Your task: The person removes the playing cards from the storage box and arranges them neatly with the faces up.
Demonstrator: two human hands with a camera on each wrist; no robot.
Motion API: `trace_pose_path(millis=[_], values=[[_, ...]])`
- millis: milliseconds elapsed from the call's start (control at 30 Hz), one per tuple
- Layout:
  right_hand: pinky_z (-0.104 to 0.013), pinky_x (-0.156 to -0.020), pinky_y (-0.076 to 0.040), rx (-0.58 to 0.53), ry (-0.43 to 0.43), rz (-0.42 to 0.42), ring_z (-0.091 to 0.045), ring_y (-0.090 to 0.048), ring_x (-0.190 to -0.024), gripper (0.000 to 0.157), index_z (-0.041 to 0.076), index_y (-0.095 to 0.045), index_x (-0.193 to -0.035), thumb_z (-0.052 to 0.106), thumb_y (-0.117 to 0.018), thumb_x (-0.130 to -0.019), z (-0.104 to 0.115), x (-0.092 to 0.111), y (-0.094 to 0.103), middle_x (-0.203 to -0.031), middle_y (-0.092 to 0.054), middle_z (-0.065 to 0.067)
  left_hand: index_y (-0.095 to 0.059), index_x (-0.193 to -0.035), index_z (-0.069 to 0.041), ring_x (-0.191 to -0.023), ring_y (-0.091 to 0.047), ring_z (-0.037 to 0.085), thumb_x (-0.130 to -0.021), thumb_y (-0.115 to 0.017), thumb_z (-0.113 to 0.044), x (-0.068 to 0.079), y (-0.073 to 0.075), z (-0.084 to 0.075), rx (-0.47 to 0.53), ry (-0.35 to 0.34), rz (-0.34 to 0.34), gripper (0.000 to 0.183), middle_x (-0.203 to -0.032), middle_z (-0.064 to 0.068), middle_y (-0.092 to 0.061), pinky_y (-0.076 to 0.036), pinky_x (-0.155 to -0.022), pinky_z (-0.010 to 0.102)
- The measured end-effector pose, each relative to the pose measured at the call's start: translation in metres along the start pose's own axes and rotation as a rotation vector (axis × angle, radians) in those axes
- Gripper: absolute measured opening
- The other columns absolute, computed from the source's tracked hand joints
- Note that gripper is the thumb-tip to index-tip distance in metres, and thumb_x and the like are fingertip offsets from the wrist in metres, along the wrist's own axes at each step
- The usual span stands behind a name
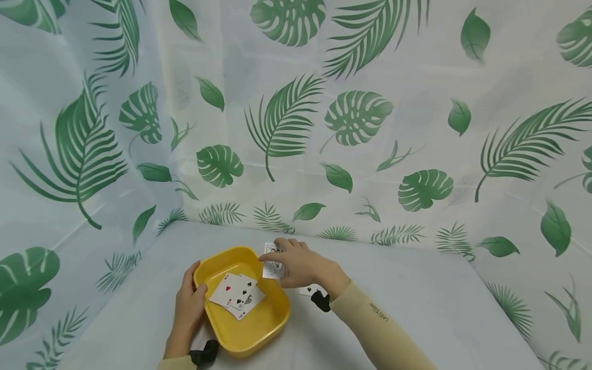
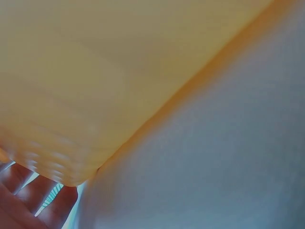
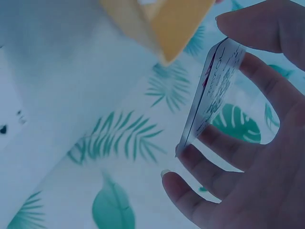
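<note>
Nearest the head camera, pale yellow right sleeve (image 1: pixel 384 329), leading up to the right hand (image 1: pixel 305 264). Partly closed, fingers spaced and bent, thumb and fingertips pinching a printed card (image 1: pixel 270 270) near its edges; perhaps a thin stack, cannot tell. Held just beside the far right rim of the yellow tray (image 1: pixel 252 333); touching or apart, cannot tell. Best, probably, to keep the pinch light and on the edges, avoid bowing the card, and clear the rim on any move across it. Worth steadying the tray meanwhile, as with the left hand (image 1: pixel 190 298), closed round its left side, thumb at the rim and fingers outside. Inside the tray, overlapping face-up cards (image 1: pixel 231 288), red heart on one, black pips on others, with bare yellow floor at the near end. Under the right wrist, partly behind a black strap (image 1: pixel 320 300), loose card (image 1: pixel 306 291) on the counter (image 1: pixel 393 288). Beyond, leaf-print sheeting (image 1: pixel 296 205).
</note>
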State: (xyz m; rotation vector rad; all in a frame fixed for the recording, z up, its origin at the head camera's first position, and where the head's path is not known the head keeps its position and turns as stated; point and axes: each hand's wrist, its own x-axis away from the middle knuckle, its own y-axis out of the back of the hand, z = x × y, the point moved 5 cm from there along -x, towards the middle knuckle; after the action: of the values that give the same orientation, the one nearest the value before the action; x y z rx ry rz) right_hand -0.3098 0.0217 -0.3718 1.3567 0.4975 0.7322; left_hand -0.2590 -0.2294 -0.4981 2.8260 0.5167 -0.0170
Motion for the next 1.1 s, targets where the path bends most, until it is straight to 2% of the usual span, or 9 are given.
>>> trace_pose_path(millis=[200, 467, 667, 1100], values=[[-0.061, -0.113, -0.028, -0.015, 0.006, -0.025, -0.043, -0.032, -0.14, 0.063, 0.035, -0.057, -0.142, 0.017, -0.071, -0.083, -0.021, 0.022, -0.004, -0.158, -0.03, -0.016, -0.025, -0.16, -0.01, -0.134, -0.042, 0.033, -0.096, -0.04, -0.005, 0.001, 0.002, 0.0, 0.0, 0.004, -0.008, 0.066, -0.16, 0.015, -0.032, -0.034, -0.113, 0.051], [-0.064, -0.111, -0.028, -0.02, 0.028, -0.058, -0.044, -0.032, -0.139, 0.06, 0.031, -0.059, -0.141, 0.015, -0.069, -0.083, -0.042, 0.046, -0.008, -0.157, -0.032, -0.02, -0.025, -0.159, -0.01, -0.136, -0.04, 0.033, -0.096, -0.041, -0.005, 0.0, 0.0, 0.001, 0.008, 0.001, -0.013, 0.066, -0.161, 0.015, -0.031, -0.033, -0.114, 0.05], [-0.068, -0.109, -0.027, -0.026, -0.016, -0.063, -0.047, -0.034, -0.137, 0.056, 0.028, -0.061, -0.139, 0.016, -0.069, -0.085, -0.069, 0.065, -0.017, -0.155, -0.034, -0.022, -0.025, -0.159, -0.01, -0.136, -0.041, 0.033, -0.096, -0.041, -0.005, -0.001, -0.002, 0.001, 0.014, 0.001, -0.011, 0.066, -0.161, 0.015, -0.031, -0.034, -0.113, 0.049], [-0.071, -0.102, -0.034, -0.034, -0.119, -0.048, -0.054, -0.04, -0.131, 0.051, 0.021, -0.065, -0.132, 0.013, -0.072, -0.082, -0.119, 0.106, -0.041, -0.147, -0.042, -0.028, -0.025, -0.159, -0.01, -0.136, -0.04, 0.033, -0.096, -0.04, -0.005, 0.0, -0.002, 0.001, 0.002, 0.0, -0.008, 0.065, -0.161, 0.015, -0.031, -0.032, -0.115, 0.05]])
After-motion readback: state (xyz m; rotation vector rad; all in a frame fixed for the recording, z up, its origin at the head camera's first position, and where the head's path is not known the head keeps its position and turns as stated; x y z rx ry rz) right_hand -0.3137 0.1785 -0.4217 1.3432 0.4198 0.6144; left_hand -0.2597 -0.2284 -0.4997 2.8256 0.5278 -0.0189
